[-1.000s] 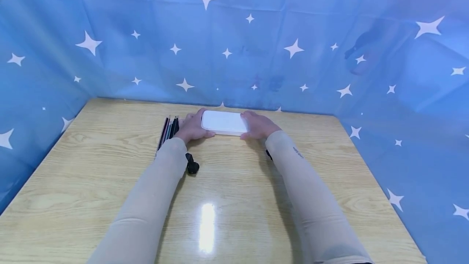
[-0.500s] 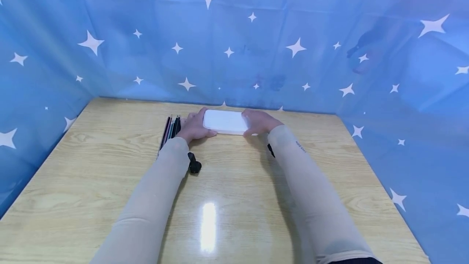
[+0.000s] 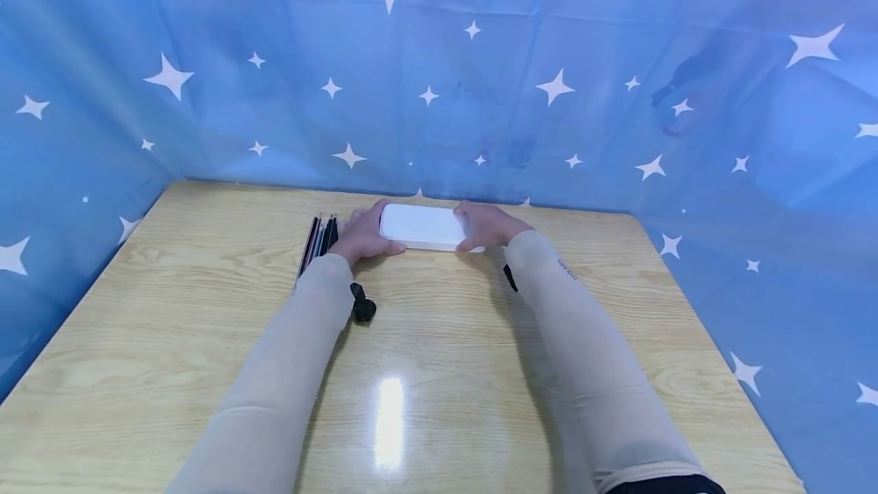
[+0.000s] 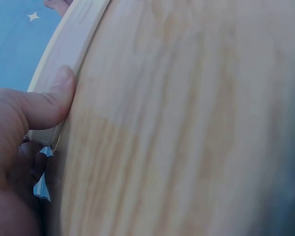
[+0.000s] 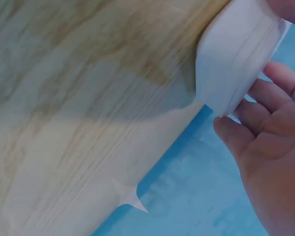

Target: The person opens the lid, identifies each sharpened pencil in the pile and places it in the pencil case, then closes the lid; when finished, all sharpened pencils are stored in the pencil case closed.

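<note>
A long white box (image 3: 421,226) with rounded corners lies near the table's back edge, held at both ends. My left hand (image 3: 366,237) grips its left end. In the left wrist view, that thumb (image 4: 49,103) presses along the near side of the box, with the other fingers mostly hidden behind. My right hand (image 3: 485,226) holds the right end, thumb in front. Seen from the right wrist, its fingers (image 5: 270,93) curl against the far side of the white box (image 5: 231,59). What the box contains is hidden.
Several dark pencils (image 3: 315,244) lie side by side just left of my left hand, partly behind the sleeve. A small black device (image 3: 363,305) shows at the left wrist. The wooden table (image 3: 439,341) ends at a blue curtain (image 3: 439,59) with white stars.
My right hand has shifted slightly to the right, and more of the white box's lower right end shows under it. The left hand keeps its grip almost unmoved.
</note>
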`<state>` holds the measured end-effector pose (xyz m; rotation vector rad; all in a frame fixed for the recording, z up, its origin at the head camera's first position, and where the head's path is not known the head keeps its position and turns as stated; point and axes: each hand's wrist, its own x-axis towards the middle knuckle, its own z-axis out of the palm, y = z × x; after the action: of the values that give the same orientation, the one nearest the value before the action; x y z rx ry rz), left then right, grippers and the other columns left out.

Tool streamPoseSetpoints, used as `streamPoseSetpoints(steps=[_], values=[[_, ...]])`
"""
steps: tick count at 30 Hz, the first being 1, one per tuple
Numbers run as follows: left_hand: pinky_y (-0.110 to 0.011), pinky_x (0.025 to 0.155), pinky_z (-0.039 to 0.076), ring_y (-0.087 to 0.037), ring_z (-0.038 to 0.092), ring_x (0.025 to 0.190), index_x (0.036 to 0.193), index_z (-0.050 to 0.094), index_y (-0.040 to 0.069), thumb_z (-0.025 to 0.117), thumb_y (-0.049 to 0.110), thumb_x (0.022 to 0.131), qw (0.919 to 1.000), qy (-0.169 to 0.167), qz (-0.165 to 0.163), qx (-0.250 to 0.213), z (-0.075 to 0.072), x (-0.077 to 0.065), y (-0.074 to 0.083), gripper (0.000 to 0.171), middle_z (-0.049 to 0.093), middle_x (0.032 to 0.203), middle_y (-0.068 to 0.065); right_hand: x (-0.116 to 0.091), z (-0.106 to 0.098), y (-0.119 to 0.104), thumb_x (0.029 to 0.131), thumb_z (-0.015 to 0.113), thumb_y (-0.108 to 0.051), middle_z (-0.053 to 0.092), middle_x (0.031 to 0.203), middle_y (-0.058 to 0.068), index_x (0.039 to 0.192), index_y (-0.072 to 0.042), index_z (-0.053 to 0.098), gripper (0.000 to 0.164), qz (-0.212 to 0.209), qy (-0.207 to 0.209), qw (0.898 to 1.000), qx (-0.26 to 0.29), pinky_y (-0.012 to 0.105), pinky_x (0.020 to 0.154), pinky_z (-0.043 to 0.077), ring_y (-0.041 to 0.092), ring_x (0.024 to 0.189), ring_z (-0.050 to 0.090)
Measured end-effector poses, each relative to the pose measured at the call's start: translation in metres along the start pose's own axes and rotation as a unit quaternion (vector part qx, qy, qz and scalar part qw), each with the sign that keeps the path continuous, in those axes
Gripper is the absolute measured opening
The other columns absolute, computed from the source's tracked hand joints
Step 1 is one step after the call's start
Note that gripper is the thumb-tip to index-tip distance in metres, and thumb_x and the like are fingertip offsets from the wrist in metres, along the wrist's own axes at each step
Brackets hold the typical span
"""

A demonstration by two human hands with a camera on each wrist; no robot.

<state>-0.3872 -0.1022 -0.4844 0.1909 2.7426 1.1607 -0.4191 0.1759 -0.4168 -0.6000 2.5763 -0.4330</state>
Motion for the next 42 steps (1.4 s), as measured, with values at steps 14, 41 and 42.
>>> streamPoseSetpoints(steps=[14,41,42], values=[[-0.052,0.103,0.026,-0.033,0.036,0.129,0.161,0.025,0.028,0.085,0.047,0.08,0.9999,-0.007,-0.008,0.012,0.007,-0.006,-0.002,0.103,0.044,0.146,-0.015,0.005,0.026,0.006,0.082,0.078,-0.059,0.017,0.168,0.01,0.165,-0.014,0.009,0.116,-0.013,0.012,0.994,-0.105,0.046,0.124,0.019,0.03,0.154,0.017],[-0.056,0.106,0.022,-0.034,0.033,0.132,0.162,0.022,0.03,0.085,0.044,0.081,1.0,-0.009,-0.001,0.003,-0.002,-0.004,0.001,0.104,0.04,0.149,-0.016,0.001,0.008,0.004,0.099,0.063,-0.048,0.023,0.167,0.011,0.163,-0.018,0.021,0.082,-0.014,0.017,0.999,-0.042,0.051,0.122,0.023,0.033,0.152,0.022],[-0.056,0.106,0.023,-0.035,0.033,0.131,0.163,0.021,0.03,0.085,0.045,0.081,0.9999,-0.011,0.0,0.008,-0.003,-0.004,0.001,0.105,0.039,0.149,-0.017,0.001,0.006,0.004,0.098,0.065,-0.048,0.023,0.167,0.01,0.163,-0.02,0.021,0.083,-0.007,0.012,0.999,-0.03,0.051,0.122,0.023,0.032,0.152,0.022]])
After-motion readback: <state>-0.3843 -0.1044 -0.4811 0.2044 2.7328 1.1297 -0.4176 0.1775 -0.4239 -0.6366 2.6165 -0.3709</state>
